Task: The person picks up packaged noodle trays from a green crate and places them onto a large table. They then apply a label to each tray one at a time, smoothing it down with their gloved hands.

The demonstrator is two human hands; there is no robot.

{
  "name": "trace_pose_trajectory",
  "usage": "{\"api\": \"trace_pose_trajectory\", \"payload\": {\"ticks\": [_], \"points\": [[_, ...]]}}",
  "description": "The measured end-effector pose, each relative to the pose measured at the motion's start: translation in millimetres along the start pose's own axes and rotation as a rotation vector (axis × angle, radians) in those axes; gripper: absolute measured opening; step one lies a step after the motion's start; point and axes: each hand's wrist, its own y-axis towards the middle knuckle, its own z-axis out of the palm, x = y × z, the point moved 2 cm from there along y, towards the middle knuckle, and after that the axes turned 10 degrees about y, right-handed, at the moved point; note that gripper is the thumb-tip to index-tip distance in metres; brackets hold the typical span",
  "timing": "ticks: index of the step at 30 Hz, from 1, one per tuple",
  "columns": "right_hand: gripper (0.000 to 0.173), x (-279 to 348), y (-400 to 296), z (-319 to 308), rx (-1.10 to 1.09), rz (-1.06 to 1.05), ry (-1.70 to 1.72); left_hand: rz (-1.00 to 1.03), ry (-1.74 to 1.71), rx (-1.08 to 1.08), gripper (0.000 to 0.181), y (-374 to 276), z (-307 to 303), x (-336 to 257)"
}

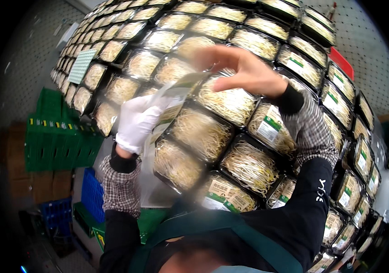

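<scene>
My left hand (137, 122), in a white glove, grips a curled strip of labels (177, 97) on pale backing; the strip arches up toward the middle of the view and is partly blurred. My bare right hand (245, 70) hovers above the packs with thumb and fingers spread, its fingertips blurred by motion. Under it lies a film-wrapped black tray of bean sprouts (228, 99) that shows no label. Just to its right, another sprout pack (271, 126) bears a green and white label. Nearest my body, a sprout pack (226, 194) carries labels with printed writing.
Many more sprout packs (211, 29) stand in close rows. A pale green gridded sheet (82, 66) lies on packs at left. Green crates (61, 143), a blue crate (92, 194) and brown cartons (20, 163) stand at left. Another person's gloved hand (348, 254) shows at lower right.
</scene>
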Motion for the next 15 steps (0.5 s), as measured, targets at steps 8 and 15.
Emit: {"api": "trace_pose_trajectory", "payload": {"ticks": [8,15], "points": [[0.032,16,-25,-117,-0.974,-0.319,-0.418,0.292,0.673,-0.062,0.034,-20,31,12],[0.050,-46,-160,-364,-0.729,0.390,-1.292,-0.200,0.014,-0.264,0.026,-56,-48,54]]}}
